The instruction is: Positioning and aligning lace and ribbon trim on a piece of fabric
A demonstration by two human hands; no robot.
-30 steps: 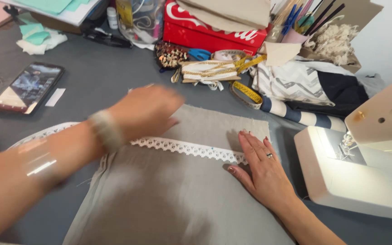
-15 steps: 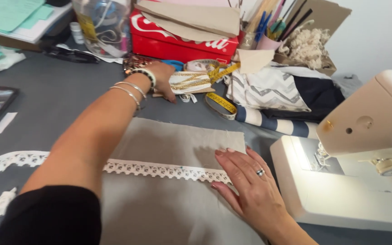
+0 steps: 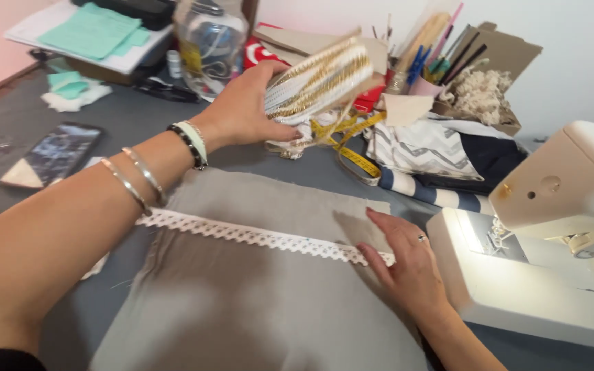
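Trim card (image 3: 319, 81): gold-and-white, clasped in left hand (image 3: 242, 110) fingers.
Right hand (image 3: 407, 264): flat, fingers spread, fingertips pressing lace strip (image 3: 256, 235) onto grey fabric (image 3: 256, 302).

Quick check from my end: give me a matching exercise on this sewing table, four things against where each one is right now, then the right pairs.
Things:
1. card of gold and white trim
2. white lace strip
3. yellow tape measure
4. phone

Places:
A. lying across the grey fabric, its end under the right hand
B. flat on the table at far left
C. lifted off the table in the left hand
D. looped on the table beside the striped cloth

Pairs: 1-C, 2-A, 3-D, 4-B
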